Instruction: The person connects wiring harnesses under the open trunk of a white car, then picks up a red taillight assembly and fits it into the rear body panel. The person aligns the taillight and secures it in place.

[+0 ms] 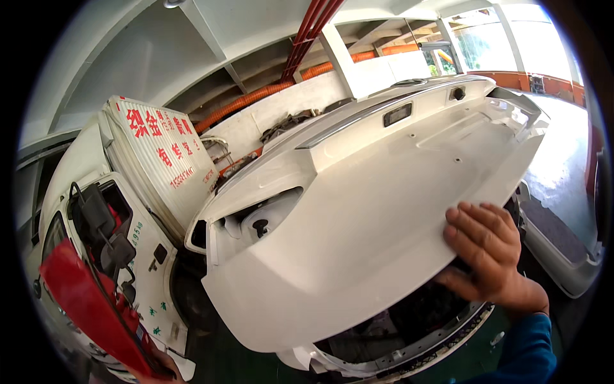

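Observation:
A white trunk lid (358,230) spans the middle of the head view, raised above the dark trunk opening (409,320). My right hand (489,256) grips its near right edge, fingers on the outer face and thumb at the rim. At the lower left, my left hand (165,366) holds a long red tail light (80,297) by its lower end. Only a small part of that hand shows. The lid's left end has a cut-out (268,211) with a dark round fitting (259,226) in it. A dark rectangular recess (398,115) sits near the chrome strip (358,115).
A white box truck (109,230) with mirrors stands close on the left. To the right, a pale bumper-like part (556,249) lies on the floor. Orange ducting (249,99) and red pipes (313,38) run overhead. Bright windows (492,48) are at the far right.

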Demonstrator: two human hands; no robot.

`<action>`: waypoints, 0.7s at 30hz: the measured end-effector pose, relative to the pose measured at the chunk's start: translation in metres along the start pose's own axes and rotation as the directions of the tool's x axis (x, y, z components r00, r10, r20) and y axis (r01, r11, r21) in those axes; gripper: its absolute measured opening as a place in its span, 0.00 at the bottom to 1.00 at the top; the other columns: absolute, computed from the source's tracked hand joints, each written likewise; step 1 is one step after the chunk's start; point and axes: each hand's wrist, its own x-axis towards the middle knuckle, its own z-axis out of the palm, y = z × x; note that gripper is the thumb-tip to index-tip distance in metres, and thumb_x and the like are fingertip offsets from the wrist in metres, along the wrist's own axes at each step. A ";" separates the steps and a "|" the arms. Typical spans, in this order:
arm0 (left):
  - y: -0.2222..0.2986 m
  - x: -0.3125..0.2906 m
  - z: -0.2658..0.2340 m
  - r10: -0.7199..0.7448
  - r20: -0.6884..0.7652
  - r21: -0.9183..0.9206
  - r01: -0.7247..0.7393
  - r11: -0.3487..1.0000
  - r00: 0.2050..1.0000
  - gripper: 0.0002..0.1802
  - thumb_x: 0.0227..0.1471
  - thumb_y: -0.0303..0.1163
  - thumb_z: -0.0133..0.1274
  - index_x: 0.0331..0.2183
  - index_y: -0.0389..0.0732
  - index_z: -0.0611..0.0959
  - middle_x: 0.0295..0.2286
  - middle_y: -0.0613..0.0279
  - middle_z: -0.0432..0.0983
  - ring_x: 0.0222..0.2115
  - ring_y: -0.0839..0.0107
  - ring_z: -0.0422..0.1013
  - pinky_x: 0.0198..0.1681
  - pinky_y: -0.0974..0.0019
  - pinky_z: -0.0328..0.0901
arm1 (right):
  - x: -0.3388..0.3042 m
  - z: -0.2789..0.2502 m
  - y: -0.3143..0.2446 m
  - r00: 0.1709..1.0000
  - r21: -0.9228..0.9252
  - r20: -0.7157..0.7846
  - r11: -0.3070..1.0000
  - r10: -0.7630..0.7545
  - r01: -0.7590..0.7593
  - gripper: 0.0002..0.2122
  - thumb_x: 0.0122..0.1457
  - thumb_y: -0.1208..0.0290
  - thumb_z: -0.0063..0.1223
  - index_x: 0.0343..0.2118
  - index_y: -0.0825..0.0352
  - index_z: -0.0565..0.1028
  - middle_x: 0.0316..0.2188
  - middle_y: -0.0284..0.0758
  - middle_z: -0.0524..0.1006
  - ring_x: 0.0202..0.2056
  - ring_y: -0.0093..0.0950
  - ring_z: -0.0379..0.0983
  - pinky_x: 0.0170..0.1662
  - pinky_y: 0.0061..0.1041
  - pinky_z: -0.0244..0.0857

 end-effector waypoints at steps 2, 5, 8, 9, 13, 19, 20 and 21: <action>-0.009 0.009 0.019 0.546 0.687 0.667 -0.715 -0.209 0.480 0.35 0.58 0.24 0.60 0.64 0.32 0.68 0.61 0.46 0.69 0.58 0.54 0.71 0.63 0.54 0.64 | -0.011 -0.012 -0.010 0.999 0.033 0.045 0.999 -0.001 -0.001 0.23 0.57 0.49 0.67 0.46 0.64 0.85 0.48 0.42 0.85 0.50 0.39 0.82 0.54 0.41 0.72; -0.015 0.027 0.059 0.546 0.348 0.743 -0.579 0.334 0.762 0.37 0.59 0.25 0.58 0.67 0.36 0.66 0.62 0.47 0.67 0.59 0.54 0.70 0.57 0.60 0.72 | -0.031 -0.021 -0.023 0.996 0.086 0.088 0.996 0.026 -0.033 0.22 0.58 0.50 0.66 0.46 0.63 0.85 0.49 0.40 0.85 0.53 0.38 0.81 0.57 0.41 0.69; -0.014 0.037 0.093 0.277 0.035 0.409 -0.266 0.873 0.960 0.35 0.62 0.28 0.55 0.68 0.41 0.66 0.64 0.47 0.64 0.61 0.51 0.67 0.54 0.61 0.75 | -0.061 -0.031 -0.038 0.983 0.143 0.159 0.983 0.091 -0.114 0.23 0.59 0.47 0.64 0.47 0.62 0.85 0.51 0.39 0.84 0.56 0.38 0.78 0.61 0.42 0.65; -0.016 0.037 0.097 0.244 -0.031 0.277 -0.226 0.934 0.969 0.34 0.63 0.28 0.54 0.68 0.42 0.66 0.64 0.48 0.64 0.61 0.49 0.66 0.53 0.61 0.76 | -0.070 -0.034 -0.044 0.980 0.150 0.167 0.980 0.108 -0.133 0.24 0.59 0.45 0.63 0.47 0.62 0.85 0.51 0.39 0.83 0.56 0.38 0.78 0.61 0.43 0.65; -0.044 0.040 0.065 0.391 0.431 0.666 -0.578 0.471 0.814 0.35 0.61 0.22 0.52 0.68 0.38 0.64 0.64 0.44 0.64 0.60 0.48 0.67 0.55 0.57 0.77 | -0.091 -0.062 -0.060 0.934 0.190 0.298 0.946 0.198 -0.261 0.22 0.58 0.48 0.63 0.45 0.63 0.85 0.52 0.39 0.82 0.57 0.39 0.76 0.62 0.45 0.64; -0.079 0.066 -0.023 0.124 0.700 0.687 -0.711 0.149 0.703 0.35 0.62 0.23 0.51 0.68 0.36 0.62 0.67 0.41 0.59 0.64 0.49 0.65 0.57 0.50 0.77 | -0.047 -0.062 -0.044 0.853 0.169 0.469 0.925 0.228 -0.340 0.24 0.48 0.54 0.73 0.45 0.64 0.83 0.47 0.40 0.81 0.55 0.38 0.76 0.63 0.52 0.63; -0.080 0.060 -0.034 0.058 0.756 0.651 -0.758 0.033 0.652 0.35 0.63 0.24 0.50 0.69 0.37 0.61 0.68 0.44 0.58 0.66 0.51 0.63 0.60 0.52 0.74 | -0.045 -0.054 -0.056 0.848 0.137 0.494 0.947 0.190 -0.292 0.28 0.48 0.53 0.73 0.50 0.64 0.81 0.52 0.42 0.79 0.58 0.41 0.74 0.65 0.53 0.62; -0.080 0.052 -0.038 -0.007 0.804 0.593 -0.802 -0.071 0.595 0.35 0.64 0.25 0.48 0.69 0.38 0.61 0.69 0.47 0.57 0.67 0.52 0.62 0.63 0.54 0.72 | -0.039 -0.041 -0.064 0.807 0.083 0.560 0.956 0.189 -0.282 0.32 0.49 0.51 0.74 0.55 0.63 0.79 0.57 0.43 0.77 0.62 0.43 0.71 0.66 0.53 0.61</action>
